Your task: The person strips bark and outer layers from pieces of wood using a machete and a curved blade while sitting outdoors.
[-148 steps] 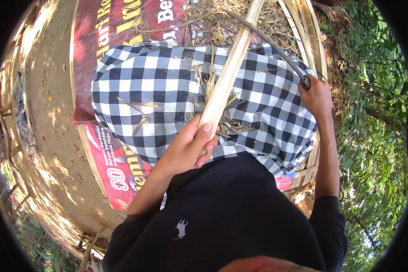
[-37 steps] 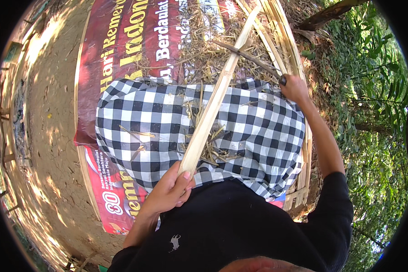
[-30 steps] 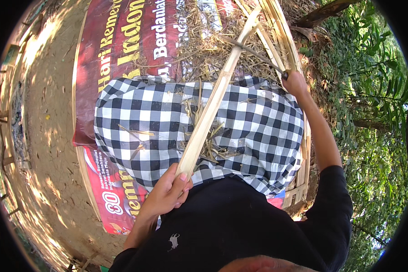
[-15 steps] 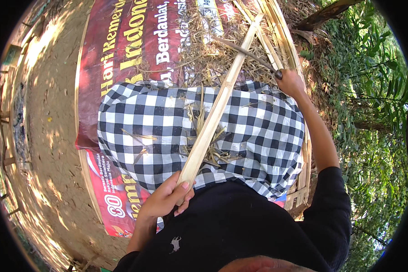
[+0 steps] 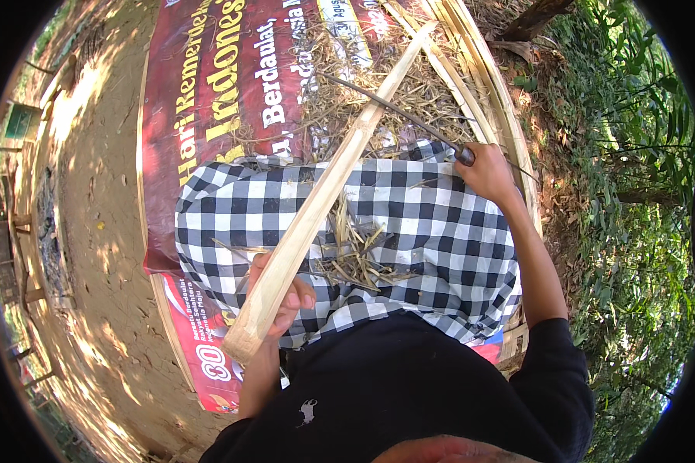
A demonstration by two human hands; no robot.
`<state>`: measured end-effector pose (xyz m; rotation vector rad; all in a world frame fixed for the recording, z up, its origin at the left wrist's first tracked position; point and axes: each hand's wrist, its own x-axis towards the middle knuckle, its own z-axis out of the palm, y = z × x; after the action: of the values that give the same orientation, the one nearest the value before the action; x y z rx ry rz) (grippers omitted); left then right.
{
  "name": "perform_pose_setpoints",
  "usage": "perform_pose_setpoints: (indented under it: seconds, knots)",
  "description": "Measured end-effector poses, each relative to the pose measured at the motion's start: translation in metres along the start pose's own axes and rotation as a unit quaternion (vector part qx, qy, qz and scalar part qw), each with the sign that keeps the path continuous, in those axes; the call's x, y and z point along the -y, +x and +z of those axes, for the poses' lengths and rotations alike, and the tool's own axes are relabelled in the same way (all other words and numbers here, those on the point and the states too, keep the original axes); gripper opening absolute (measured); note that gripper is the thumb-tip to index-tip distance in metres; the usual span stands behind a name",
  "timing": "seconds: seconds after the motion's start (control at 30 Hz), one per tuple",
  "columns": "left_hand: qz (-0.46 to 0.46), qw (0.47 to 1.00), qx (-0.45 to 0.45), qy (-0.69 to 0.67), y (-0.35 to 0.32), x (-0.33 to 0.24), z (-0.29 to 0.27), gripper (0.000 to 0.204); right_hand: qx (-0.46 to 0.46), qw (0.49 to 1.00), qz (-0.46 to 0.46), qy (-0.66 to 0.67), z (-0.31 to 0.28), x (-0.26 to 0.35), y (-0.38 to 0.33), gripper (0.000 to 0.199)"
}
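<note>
A long pale bamboo strip (image 5: pixel 314 202) slants from the far middle to its broad near end at the lower left. My left hand (image 5: pixel 292 302) is closed around it from underneath, a little short of that end; the strip hides part of the palm. In my right hand (image 5: pixel 488 174) is the dark handle of a knife, and its long narrow blade (image 5: pixel 425 126) lies across the far part of the strip. Below both is a black-and-white checked cloth (image 5: pixel 409 231) over my lap, with split shavings (image 5: pixel 355 258) gathered in the middle fold.
A red printed banner (image 5: pixel 232 100) covers the slatted bamboo surface ahead, with fine shavings (image 5: pixel 340 116) strewn over it. Several long bamboo strips (image 5: pixel 479 62) lie along its right edge. Bare earth (image 5: pixel 100 231) spreads on the left; green plants (image 5: pixel 633 154) grow on the right.
The strip has shifted left and nearer, and my left hand now holds it from below, with the end sticking out past it. My right hand and the knife have come nearer and slightly left.
</note>
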<state>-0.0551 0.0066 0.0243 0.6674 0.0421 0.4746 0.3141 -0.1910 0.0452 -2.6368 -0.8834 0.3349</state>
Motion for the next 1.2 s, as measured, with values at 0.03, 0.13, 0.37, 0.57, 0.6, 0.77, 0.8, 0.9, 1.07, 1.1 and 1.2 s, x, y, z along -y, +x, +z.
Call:
perform_pose_setpoints:
  seconds: [0.03, 0.13, 0.37, 0.57, 0.6, 0.77, 0.8, 0.9, 1.07, 1.1, 1.2]
  knots:
    - [0.031, 0.997, -0.007, 0.069, 0.006, 0.001, 0.005, 0.072, -0.008, 1.000, -0.001, 0.008, -0.001, 0.003, 0.000, 0.019]
    - [0.137, 0.964, -0.107, 0.203, 0.021, 0.012, 0.013, 0.071, 0.017, 1.000, -0.001, 0.014, 0.005, 0.007, 0.001, 0.018]
    - [0.473, 0.789, -0.228, 0.318, 0.106, 0.003, 0.034, 0.066, -0.024, 0.997, -0.024, 0.063, 0.012, 0.043, -0.003, 0.018]
    - [0.532, 0.824, -0.068, 0.182, 0.178, -0.073, 0.069, 0.057, -0.056, 0.988, 0.004, 0.141, 0.014, 0.075, -0.012, 0.020]
    - [0.540, 0.824, -0.048, 0.166, 0.179, -0.089, 0.082, 0.056, -0.071, 0.986, 0.011, 0.149, 0.012, 0.079, -0.015, 0.020]
    - [0.545, 0.829, -0.020, 0.122, 0.137, -0.129, 0.130, 0.047, -0.074, 0.979, 0.038, 0.187, 0.018, 0.096, -0.042, 0.021]
    - [0.546, 0.826, -0.029, 0.134, 0.127, -0.127, 0.135, 0.044, -0.063, 0.978, 0.042, 0.193, 0.022, 0.097, -0.047, 0.021]
    - [0.544, 0.824, -0.069, 0.141, 0.104, -0.121, 0.138, 0.038, -0.049, 0.983, 0.022, 0.176, 0.040, 0.093, -0.059, 0.022]
    - [0.552, 0.817, -0.084, 0.145, 0.081, -0.126, 0.116, 0.036, -0.017, 0.981, -0.025, 0.194, 0.053, 0.103, -0.073, 0.023]
    - [0.548, 0.818, -0.089, 0.151, 0.076, -0.129, 0.114, 0.035, -0.017, 0.986, -0.029, 0.166, 0.056, 0.103, -0.073, 0.022]
    - [0.539, 0.821, -0.110, 0.152, 0.066, -0.135, 0.113, 0.035, 0.013, 0.991, -0.011, 0.131, 0.056, 0.095, -0.053, 0.022]
